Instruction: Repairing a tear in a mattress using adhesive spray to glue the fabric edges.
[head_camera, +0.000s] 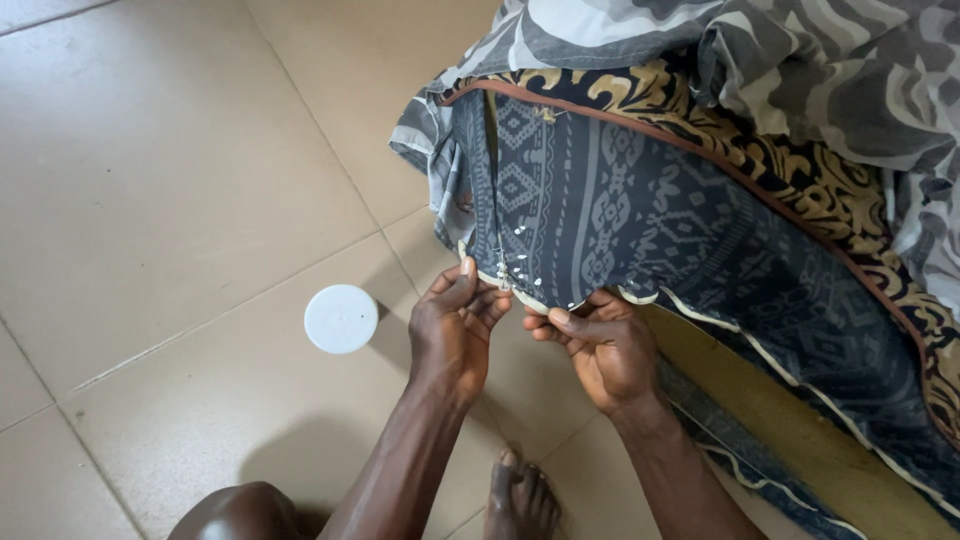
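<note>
left hand (452, 322) is pinching the piped hem of the patterned cloth (640, 215), right by the small white pins | right hand (600, 345) is gripping the same edge just beside it | cloth's hanging off the bed (800, 420), looking soft, light, floppy, best taken at the hem | white round lid (341, 319) sitting on the beige tiled floor (150, 180)

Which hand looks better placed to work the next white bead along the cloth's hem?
Probably the left hand: its fingertips pinch the patterned blue cloth right at the white beads. The right hand grips the hem beside them, steadying it.
</note>
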